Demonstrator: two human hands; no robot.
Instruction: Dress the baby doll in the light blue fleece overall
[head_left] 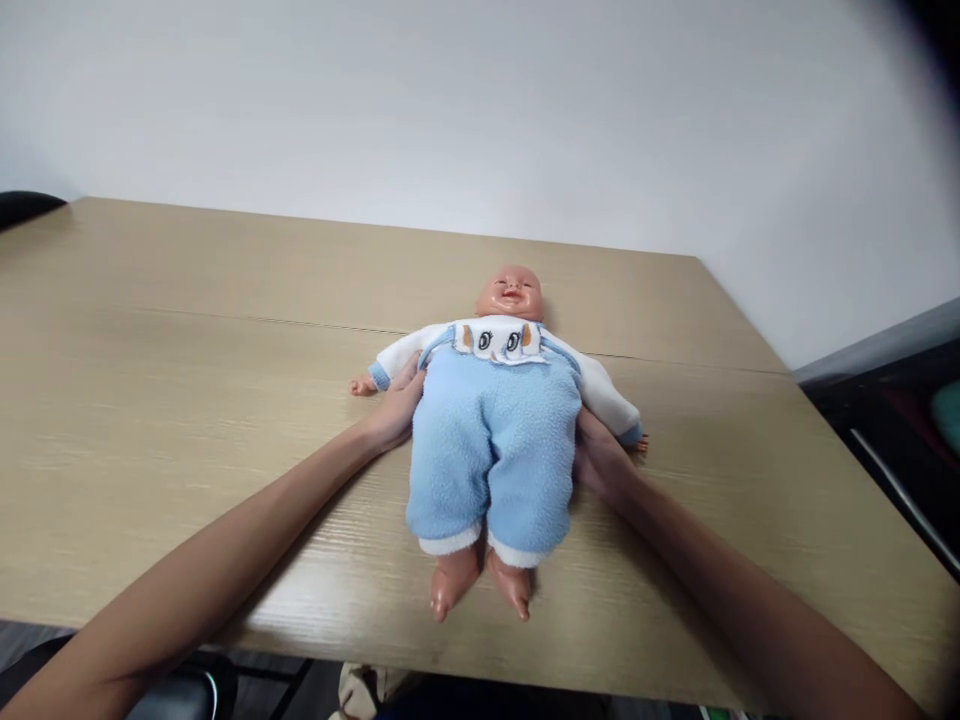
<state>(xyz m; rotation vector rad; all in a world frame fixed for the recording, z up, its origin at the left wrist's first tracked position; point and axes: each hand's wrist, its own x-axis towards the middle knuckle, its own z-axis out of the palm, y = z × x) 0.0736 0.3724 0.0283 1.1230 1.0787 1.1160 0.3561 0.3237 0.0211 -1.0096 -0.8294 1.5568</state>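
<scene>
A baby doll (491, 420) in light blue fleece overalls and a white top lies on its back on the wooden table, head away from me and bare feet toward me. The bib carries a pair of stitched eyes. Its arms spread out to either side. My left hand (401, 408) grips the doll's left-hand side in my view, just below its sleeve, fingers partly tucked under the body. On the other side my right hand (596, 460) holds the doll around the hip, its fingertips hidden beneath the clothing.
The wooden table (187, 400) has a seam running across it and meets a plain white wall (420, 110) at the back. A black chair (180, 690) is below the front edge, and another dark chair back (30, 205) shows at far left. Dark items stand beyond the right edge.
</scene>
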